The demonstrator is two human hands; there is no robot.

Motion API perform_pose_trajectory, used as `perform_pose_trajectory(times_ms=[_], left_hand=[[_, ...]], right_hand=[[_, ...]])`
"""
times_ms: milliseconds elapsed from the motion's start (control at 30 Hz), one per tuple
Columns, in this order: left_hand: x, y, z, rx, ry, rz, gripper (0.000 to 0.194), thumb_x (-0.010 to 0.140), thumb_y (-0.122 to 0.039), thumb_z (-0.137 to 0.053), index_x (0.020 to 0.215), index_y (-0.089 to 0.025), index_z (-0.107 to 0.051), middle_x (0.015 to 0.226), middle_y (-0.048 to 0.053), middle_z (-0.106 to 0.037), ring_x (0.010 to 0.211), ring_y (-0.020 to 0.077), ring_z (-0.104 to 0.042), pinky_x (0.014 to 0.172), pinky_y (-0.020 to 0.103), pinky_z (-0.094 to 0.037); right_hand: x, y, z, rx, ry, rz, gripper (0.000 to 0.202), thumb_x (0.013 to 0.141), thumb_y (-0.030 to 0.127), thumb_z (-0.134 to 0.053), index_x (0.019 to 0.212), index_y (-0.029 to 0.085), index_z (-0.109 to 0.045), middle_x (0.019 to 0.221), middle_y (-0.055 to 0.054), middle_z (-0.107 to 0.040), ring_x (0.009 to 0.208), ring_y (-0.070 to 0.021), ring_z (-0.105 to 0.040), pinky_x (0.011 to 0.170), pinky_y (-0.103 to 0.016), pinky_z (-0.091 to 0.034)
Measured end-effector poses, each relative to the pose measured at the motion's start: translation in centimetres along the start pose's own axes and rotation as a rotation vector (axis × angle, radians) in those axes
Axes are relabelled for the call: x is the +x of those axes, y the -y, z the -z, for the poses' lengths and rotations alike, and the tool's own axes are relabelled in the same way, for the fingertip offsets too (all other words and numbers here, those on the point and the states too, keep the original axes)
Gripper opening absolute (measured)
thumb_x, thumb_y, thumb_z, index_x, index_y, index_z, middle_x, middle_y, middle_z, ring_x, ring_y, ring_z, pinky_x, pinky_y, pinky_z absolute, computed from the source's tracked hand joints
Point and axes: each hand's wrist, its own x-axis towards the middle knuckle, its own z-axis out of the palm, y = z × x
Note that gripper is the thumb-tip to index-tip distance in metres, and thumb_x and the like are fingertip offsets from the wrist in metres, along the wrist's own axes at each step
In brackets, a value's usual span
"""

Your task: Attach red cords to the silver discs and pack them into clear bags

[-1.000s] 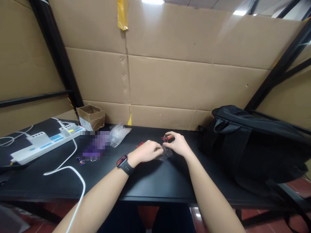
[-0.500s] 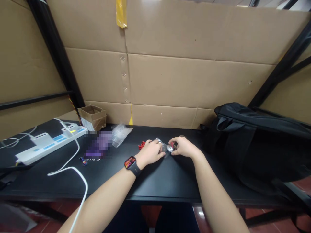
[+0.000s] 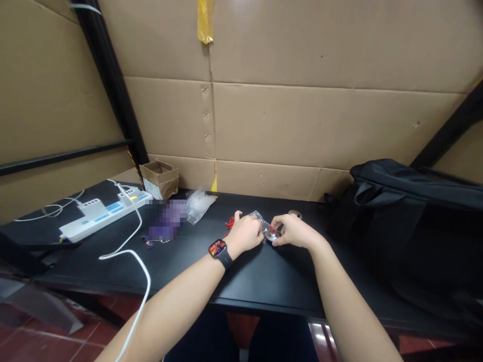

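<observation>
My left hand (image 3: 247,234) lies on the black table with its fingers curled over a small clear plastic bag (image 3: 258,215). Pinched between the thumb and fingers of my right hand (image 3: 292,231) is a small round silvery metal thing (image 3: 272,235) with a bit of red on it; its exact kind is hard to make out. It sits low, against the bag's right end. A red cord (image 3: 229,222) is bunched just left of my left hand. Behind my right hand, a flat ring-shaped object (image 3: 295,213) shows in part.
Crumpled clear plastic packaging (image 3: 199,205) and a blurred purple item (image 3: 168,221) lie to the left. Farther left are a white power strip (image 3: 101,217), its trailing white cable (image 3: 145,281) and an opened cardboard box (image 3: 160,178). A large black bag (image 3: 407,226) fills the right side.
The view has turned slightly left. The round metal thing has tipped flatter and come down by the plastic bag, nearer my left fingers. More of the ring behind my right hand shows.
</observation>
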Motion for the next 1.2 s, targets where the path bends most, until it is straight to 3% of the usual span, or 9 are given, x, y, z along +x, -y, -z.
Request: perform_pose_trajectory(times_ms=[200, 533, 767, 1000, 1200], left_hand=[[0.1, -0.5, -0.5, 0.034, -0.092, 0.037, 0.019, 0.09, -0.023, -0.045, 0.082, -0.018, -0.062, 0.096, 0.008, -0.069, 0.088, 0.0239, -0.063, 0.088, 0.044, -0.031], [0.2, -0.6, -0.7, 0.006, -0.094, 0.09, 0.018, 0.096, -0.022, -0.04, 0.094, -0.019, -0.058, 0.103, 0.008, -0.067, 0.092, 0.0226, -0.062, 0.091, 0.044, -0.029], [0.1, -0.5, -0.9, -0.008, -0.069, 0.104, 0.013, 0.089, -0.021, -0.047, 0.1, -0.021, -0.055, 0.106, 0.008, -0.066, 0.099, 0.0253, -0.061, 0.093, 0.045, -0.029], [0.1, -0.4, -1.1, -0.053, -0.058, 0.112, 0.018, 0.087, -0.021, -0.048, 0.103, -0.021, -0.055, 0.11, 0.009, -0.066, 0.1, 0.0256, -0.061, 0.094, 0.046, -0.03], [0.2, 0.0, -1.2, -0.084, 0.001, 0.097, 0.021, 0.086, -0.02, -0.048, 0.105, -0.022, -0.057, 0.111, 0.009, -0.068, 0.107, 0.0268, -0.06, 0.093, 0.046, -0.032]], right_hand=[[0.5, -0.3, -0.8, 0.033, -0.07, 0.028, 0.028, 0.06, 0.033, -0.083, 0.081, 0.021, -0.068, 0.077, 0.0, -0.073, 0.069, -0.0174, -0.066, 0.062, -0.024, -0.045], [1.8, -0.5, -2.3, -0.062, -0.284, -0.004, 0.021, 0.064, 0.032, -0.079, 0.075, 0.02, -0.066, 0.07, -0.001, -0.071, 0.068, -0.0181, -0.066, 0.06, -0.024, -0.042], [1.8, -0.9, -2.4, -0.053, -0.231, 0.012, 0.011, 0.067, 0.026, -0.074, 0.075, 0.021, -0.069, 0.062, 0.0, -0.07, 0.061, -0.017, -0.065, 0.058, -0.023, -0.043], [2.2, -0.7, -2.6, -0.042, -0.311, -0.14, 0.004, 0.068, 0.019, -0.07, 0.072, 0.019, -0.072, 0.069, -0.005, -0.074, 0.072, -0.0213, -0.071, 0.063, -0.025, -0.048], [2.0, -1.2, -2.5, 0.101, -0.189, 0.027, 0.025, 0.062, 0.017, -0.073, 0.087, 0.02, -0.072, 0.079, -0.002, -0.075, 0.071, -0.0178, -0.071, 0.062, -0.021, -0.05]])
